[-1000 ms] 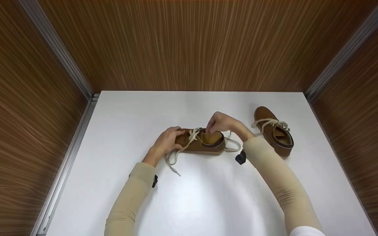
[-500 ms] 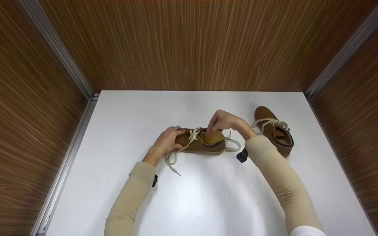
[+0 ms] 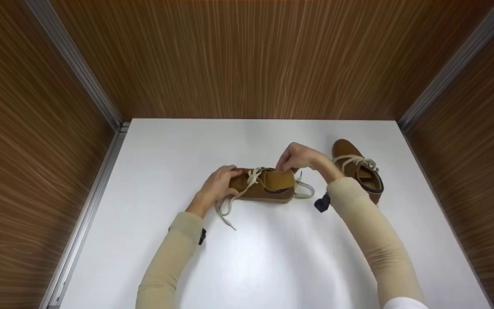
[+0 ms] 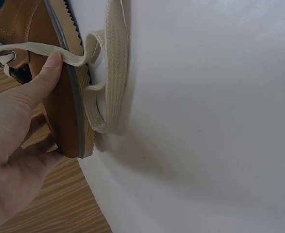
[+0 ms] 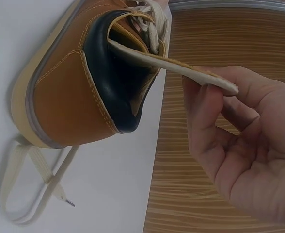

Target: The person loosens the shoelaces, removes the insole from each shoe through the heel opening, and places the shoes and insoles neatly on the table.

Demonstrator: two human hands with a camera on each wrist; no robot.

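A brown lace-up shoe (image 3: 257,195) lies sideways on the white table, toe to the left. My left hand (image 3: 220,182) grips its toe, the thumb across the near side and over a cream lace (image 4: 116,63) in the left wrist view. My right hand (image 3: 298,156) pinches the edge of a tan insole (image 3: 279,180) between thumb and fingers. In the right wrist view the insole (image 5: 176,68) slants out of the shoe's dark-lined opening (image 5: 118,73), its pale underside showing. The insole's front part is hidden inside the shoe.
A second brown shoe (image 3: 358,169) with cream laces stands at the right, partly behind my right forearm. Wood-grain panels (image 3: 247,60) wall the white table (image 3: 170,146) at the back and sides. A loose lace (image 3: 303,189) loops behind the shoe's heel.
My right hand has moved up and to the right, drawing the insole's heel end farther out of the shoe. The left hand and the shoe have stayed in place.
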